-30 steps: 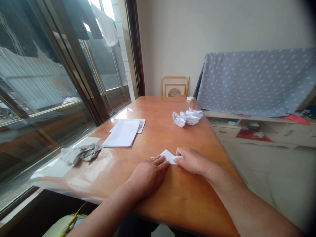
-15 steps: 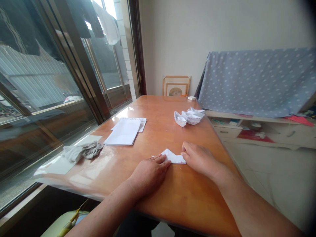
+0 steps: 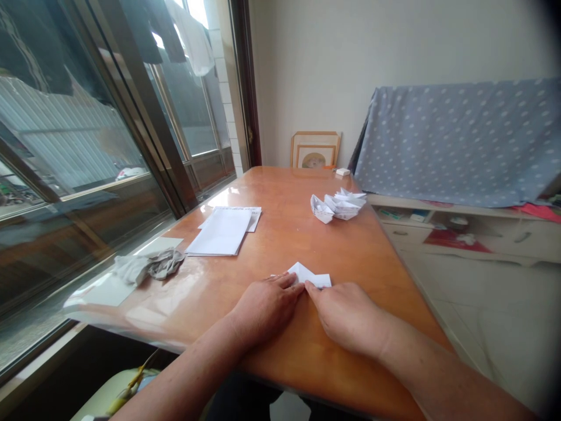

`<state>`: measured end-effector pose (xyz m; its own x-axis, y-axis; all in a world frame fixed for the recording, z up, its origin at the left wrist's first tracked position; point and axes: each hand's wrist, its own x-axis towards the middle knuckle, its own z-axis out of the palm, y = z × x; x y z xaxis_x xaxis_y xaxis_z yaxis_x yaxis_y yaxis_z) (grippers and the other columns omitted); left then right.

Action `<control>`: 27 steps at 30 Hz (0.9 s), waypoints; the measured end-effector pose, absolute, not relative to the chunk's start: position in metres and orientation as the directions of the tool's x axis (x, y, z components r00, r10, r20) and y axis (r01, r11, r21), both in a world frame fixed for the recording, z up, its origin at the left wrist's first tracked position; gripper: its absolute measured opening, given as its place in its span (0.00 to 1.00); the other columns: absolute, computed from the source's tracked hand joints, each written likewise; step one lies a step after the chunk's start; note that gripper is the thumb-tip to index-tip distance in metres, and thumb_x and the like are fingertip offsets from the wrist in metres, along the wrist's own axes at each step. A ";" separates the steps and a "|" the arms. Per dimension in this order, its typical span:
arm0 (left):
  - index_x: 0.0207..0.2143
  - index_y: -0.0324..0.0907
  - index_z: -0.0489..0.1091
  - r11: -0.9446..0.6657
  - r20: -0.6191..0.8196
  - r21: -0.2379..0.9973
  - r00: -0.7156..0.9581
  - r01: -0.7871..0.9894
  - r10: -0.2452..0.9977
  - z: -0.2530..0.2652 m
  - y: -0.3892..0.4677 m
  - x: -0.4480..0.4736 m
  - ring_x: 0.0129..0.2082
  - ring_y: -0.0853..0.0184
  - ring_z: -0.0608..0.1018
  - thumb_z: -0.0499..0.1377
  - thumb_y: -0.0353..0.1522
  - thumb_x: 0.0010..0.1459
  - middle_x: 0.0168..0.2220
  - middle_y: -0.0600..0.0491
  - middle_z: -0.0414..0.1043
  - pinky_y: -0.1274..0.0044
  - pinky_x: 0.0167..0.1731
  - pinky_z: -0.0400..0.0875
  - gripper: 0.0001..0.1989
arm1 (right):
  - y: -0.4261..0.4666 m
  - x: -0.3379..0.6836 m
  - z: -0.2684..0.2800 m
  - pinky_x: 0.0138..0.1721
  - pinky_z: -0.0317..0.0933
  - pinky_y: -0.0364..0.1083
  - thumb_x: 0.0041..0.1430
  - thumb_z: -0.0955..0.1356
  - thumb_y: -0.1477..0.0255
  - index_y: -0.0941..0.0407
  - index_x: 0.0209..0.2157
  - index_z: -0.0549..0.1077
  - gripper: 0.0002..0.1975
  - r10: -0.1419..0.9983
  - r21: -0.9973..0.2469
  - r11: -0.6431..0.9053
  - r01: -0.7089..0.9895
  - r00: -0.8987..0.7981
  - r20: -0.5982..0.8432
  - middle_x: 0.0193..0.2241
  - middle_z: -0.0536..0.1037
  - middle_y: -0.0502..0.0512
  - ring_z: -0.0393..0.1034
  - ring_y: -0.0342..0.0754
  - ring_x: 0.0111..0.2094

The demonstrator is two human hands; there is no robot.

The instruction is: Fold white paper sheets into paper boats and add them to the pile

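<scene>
On the left part of the brown surface (image 3: 280,193), a whitish cloth (image 3: 130,271) and a grey cloth (image 3: 165,264) lie crumpled side by side, touching. To the right of them is a stack of white paper sheets (image 3: 221,233), lying flat and a little turned.

The left forearm enters from the lower left and reaches forward. The left hand (image 3: 265,310) rests palm down, with its fingers extended and close together, flat on the left part of a folded white paper (image 3: 323,280). This paper lies on the surface between the two hands, with one pointed corner directed away from the person.

The right forearm comes from the lower right. The right hand (image 3: 348,316) has its index finger stretched to the left, with the tip on the near edge of the paper, just beside the left fingertips. Its other fingers are bent under; I cannot tell if they grip something.

Farther away, at the right side of the surface, folded paper boats (image 3: 346,206) stand grouped together, their hollow side upward. Beyond the surface, a white cabinet (image 3: 499,237) holds a red item (image 3: 458,240) in its open compartment.
</scene>
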<state>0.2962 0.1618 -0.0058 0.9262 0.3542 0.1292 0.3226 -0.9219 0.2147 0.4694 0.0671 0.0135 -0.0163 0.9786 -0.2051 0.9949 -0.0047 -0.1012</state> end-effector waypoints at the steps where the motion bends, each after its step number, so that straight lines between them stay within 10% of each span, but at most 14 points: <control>1: 0.57 0.45 0.68 -0.922 0.125 0.209 0.926 0.326 0.356 -0.005 0.162 0.296 0.50 0.59 0.77 0.50 0.30 0.67 0.52 0.47 0.73 0.67 0.51 0.72 0.18 | 0.067 0.470 0.013 0.34 0.59 0.49 0.58 0.65 0.78 0.53 0.64 0.64 0.31 0.979 -0.097 -0.009 0.995 -0.011 -0.204 0.43 0.81 0.65 0.77 0.60 0.39; 16: 0.47 0.42 0.71 -0.935 0.106 0.147 0.935 0.322 0.339 0.003 0.159 0.297 0.45 0.61 0.77 0.49 0.30 0.67 0.48 0.46 0.73 0.71 0.45 0.74 0.13 | 0.061 0.493 0.033 0.31 0.61 0.52 0.61 0.62 0.77 0.58 0.32 0.80 0.14 0.952 0.070 -0.129 0.989 0.143 -0.269 0.33 0.82 0.69 0.77 0.63 0.35; 27: 0.51 0.46 0.72 -0.906 0.123 0.251 0.917 0.341 0.379 -0.004 0.164 0.295 0.41 0.60 0.79 0.51 0.31 0.65 0.49 0.48 0.75 0.69 0.44 0.75 0.15 | 0.067 0.489 0.015 0.44 0.61 0.48 0.67 0.58 0.74 0.56 0.44 0.76 0.16 0.989 -0.219 0.134 0.967 -0.144 -0.032 0.41 0.77 0.60 0.72 0.52 0.41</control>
